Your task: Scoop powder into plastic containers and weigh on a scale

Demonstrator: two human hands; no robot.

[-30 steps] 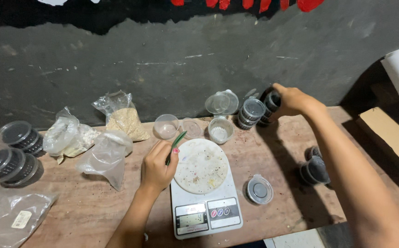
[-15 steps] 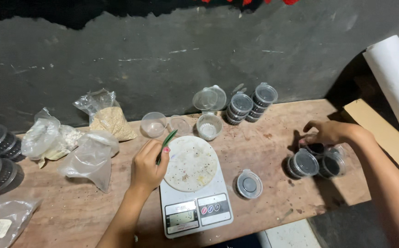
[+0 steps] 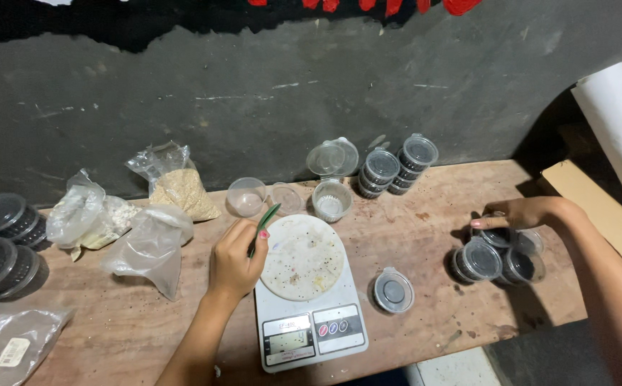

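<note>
- Right hand: at 3 o'clock on the wooden table, fingers spread and curled down over the top of a lidded cup, fingertips resting on its lid; whether the cup is actually pinched cannot be told.
- Lidded cup: a small round container, dark inside, under a clear snap lid; it stands touching two like cups just at its 6 o'clock.
- Handling, as a judgement: the cup looks light and thin-walled, so it would flex under a hard squeeze, and the glossy lid may be slippery; the rim below the lid seems the firmest place to hold.
- Left hand: closed around a green spoon, which points toward 12 o'clock at the 9 o'clock edge of the scale.
- Kitchen scale: white, with a round speckled platter, at 6 o'clock.
- Loose cup: lidded, alone just at 3 o'clock of the scale.
- Stacked cups: at 12 o'clock by the wall, beside open clear cups.
- Plastic bags: at 9 o'clock, some with pale grain.
</note>
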